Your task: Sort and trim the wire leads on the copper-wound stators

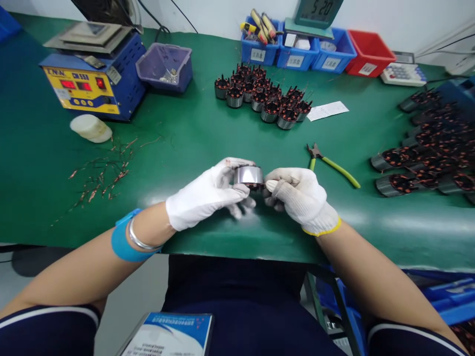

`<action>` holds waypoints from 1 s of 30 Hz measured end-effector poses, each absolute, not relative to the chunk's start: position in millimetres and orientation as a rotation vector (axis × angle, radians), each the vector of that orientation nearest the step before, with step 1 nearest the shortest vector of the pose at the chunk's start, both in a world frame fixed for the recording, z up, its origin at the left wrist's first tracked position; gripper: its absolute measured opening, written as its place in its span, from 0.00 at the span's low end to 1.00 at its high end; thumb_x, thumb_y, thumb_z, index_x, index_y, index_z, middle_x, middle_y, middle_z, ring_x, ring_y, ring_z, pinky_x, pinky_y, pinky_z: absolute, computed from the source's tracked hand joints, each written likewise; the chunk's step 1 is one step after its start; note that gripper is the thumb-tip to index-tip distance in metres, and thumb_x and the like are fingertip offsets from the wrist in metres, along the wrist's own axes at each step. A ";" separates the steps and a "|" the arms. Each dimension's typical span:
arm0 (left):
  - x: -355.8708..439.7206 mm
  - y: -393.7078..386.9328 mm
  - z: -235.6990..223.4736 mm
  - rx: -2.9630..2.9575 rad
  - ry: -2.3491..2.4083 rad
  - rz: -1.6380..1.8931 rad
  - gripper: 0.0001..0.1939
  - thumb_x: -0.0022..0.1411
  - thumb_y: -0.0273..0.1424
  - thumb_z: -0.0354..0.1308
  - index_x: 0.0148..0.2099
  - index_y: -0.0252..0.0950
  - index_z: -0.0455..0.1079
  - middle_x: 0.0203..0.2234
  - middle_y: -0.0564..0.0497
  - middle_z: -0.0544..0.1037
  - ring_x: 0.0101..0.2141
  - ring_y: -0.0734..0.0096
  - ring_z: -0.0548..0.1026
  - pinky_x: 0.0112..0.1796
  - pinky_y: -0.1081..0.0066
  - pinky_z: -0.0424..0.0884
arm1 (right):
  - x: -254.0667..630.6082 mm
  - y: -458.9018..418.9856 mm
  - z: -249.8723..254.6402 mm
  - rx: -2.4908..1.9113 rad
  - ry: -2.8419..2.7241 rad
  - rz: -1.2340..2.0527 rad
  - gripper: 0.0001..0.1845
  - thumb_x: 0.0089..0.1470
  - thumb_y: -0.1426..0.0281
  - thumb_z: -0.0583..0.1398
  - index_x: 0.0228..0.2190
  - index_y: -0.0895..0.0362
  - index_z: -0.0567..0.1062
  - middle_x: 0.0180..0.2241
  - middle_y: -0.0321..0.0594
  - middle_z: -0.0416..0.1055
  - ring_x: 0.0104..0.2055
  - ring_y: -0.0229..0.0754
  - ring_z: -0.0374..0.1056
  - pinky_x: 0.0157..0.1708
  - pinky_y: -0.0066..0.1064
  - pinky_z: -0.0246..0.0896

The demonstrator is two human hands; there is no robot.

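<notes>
My left hand point(222, 190), in a white glove, grips a motor stator point(249, 175) with a shiny steel ring and dark, copper-wound ends. The stator is held on its side just above the green table. At its right end my right hand point(293, 193), gloved with a yellow cuff edge, has thumb and forefinger pinched together close to the windings. Whatever lies in that pinch, perhaps a wire end, is too small to make out. Diagonal cutters point(332, 165) with yellow-green handles lie spread on the table beyond my right hand.
Several stators point(265, 94) stand grouped at the back, more point(426, 143) at the right. Copper wire scraps point(107, 173) lie left, near a yellow-fronted control box point(83, 91) and purple bin point(165, 66). Blue bins point(297, 57), a red bin point(367, 52) and a paper slip point(327, 111) are behind.
</notes>
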State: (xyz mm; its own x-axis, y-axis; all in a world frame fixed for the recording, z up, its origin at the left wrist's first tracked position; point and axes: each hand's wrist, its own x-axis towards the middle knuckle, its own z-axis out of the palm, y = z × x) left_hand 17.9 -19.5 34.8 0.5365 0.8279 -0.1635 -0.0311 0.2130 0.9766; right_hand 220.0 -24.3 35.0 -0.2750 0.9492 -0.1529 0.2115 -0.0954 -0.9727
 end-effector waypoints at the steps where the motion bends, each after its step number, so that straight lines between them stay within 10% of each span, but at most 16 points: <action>1: 18.8 -21.7 34.1 1.358 0.820 0.850 0.27 0.56 0.34 0.66 0.56 0.35 0.62 0.45 0.40 0.75 0.37 0.64 0.80 0.30 0.72 0.76 | 218.2 -23.4 36.0 -1.319 -1.431 1.470 0.09 0.46 0.65 0.58 0.22 0.59 0.71 0.17 0.35 0.67 0.16 0.32 0.61 0.13 0.21 0.54; 5: 16.6 -28.0 32.7 2.171 0.614 1.188 0.21 0.49 0.31 0.71 0.46 0.35 0.73 0.62 0.33 0.61 0.50 0.53 0.75 0.48 0.57 0.73 | 212.7 -21.3 40.5 -1.337 -1.172 1.575 0.08 0.37 0.64 0.59 0.20 0.57 0.69 0.14 0.32 0.63 0.12 0.31 0.57 0.09 0.21 0.48; 11: 17.7 -31.4 38.0 1.942 0.818 1.476 0.14 0.55 0.38 0.67 0.26 0.37 0.68 0.44 0.44 0.78 0.47 0.62 0.76 0.49 0.60 0.74 | 220.5 -29.3 39.7 -1.285 -1.362 1.412 0.11 0.43 0.62 0.59 0.21 0.56 0.71 0.15 0.35 0.65 0.14 0.33 0.59 0.11 0.23 0.51; 16: 24.4 -13.5 35.7 0.842 0.837 0.458 0.38 0.60 0.63 0.43 0.41 0.30 0.70 0.32 0.39 0.78 0.27 0.58 0.79 0.25 0.63 0.76 | 226.1 -32.6 36.2 -1.228 -1.679 1.061 0.10 0.48 0.66 0.57 0.20 0.57 0.70 0.17 0.37 0.65 0.18 0.34 0.59 0.15 0.26 0.52; 20: 20.8 -13.0 34.9 0.743 0.730 0.368 0.27 0.59 0.48 0.59 0.49 0.29 0.66 0.27 0.45 0.76 0.19 0.68 0.75 0.18 0.74 0.71 | 220.9 -30.6 36.1 -1.274 -1.634 1.153 0.10 0.47 0.65 0.58 0.20 0.57 0.70 0.16 0.36 0.65 0.16 0.33 0.58 0.14 0.25 0.52; 24: 19.2 -25.6 39.4 0.921 0.717 0.770 0.34 0.50 0.27 0.68 0.57 0.38 0.60 0.42 0.46 0.75 0.33 0.67 0.79 0.28 0.73 0.77 | 213.4 -25.7 38.4 -1.291 -1.204 1.552 0.10 0.38 0.63 0.61 0.20 0.57 0.68 0.15 0.34 0.64 0.13 0.33 0.58 0.10 0.23 0.48; 27: 21.5 -30.1 39.7 1.084 0.670 0.965 0.34 0.43 0.26 0.72 0.53 0.40 0.65 0.61 0.44 0.64 0.47 0.58 0.76 0.40 0.65 0.79 | 211.1 -23.3 40.7 -1.234 -0.989 1.691 0.11 0.35 0.64 0.62 0.18 0.57 0.65 0.14 0.32 0.63 0.11 0.31 0.54 0.08 0.22 0.46; 30: 24.1 -28.6 37.5 1.158 0.802 1.069 0.29 0.40 0.29 0.74 0.45 0.36 0.68 0.58 0.42 0.68 0.50 0.53 0.74 0.39 0.67 0.78 | 210.9 -22.9 41.9 -1.227 -1.007 1.751 0.11 0.35 0.65 0.62 0.17 0.57 0.65 0.12 0.31 0.61 0.10 0.30 0.54 0.07 0.22 0.46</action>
State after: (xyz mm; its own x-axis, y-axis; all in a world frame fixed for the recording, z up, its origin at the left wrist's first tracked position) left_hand 24.1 -28.6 37.5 0.3165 0.9481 0.0287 -0.2376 0.0500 0.9701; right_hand 210.9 -22.9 41.9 -0.2504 0.8990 -0.3594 -0.1415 -0.4012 -0.9050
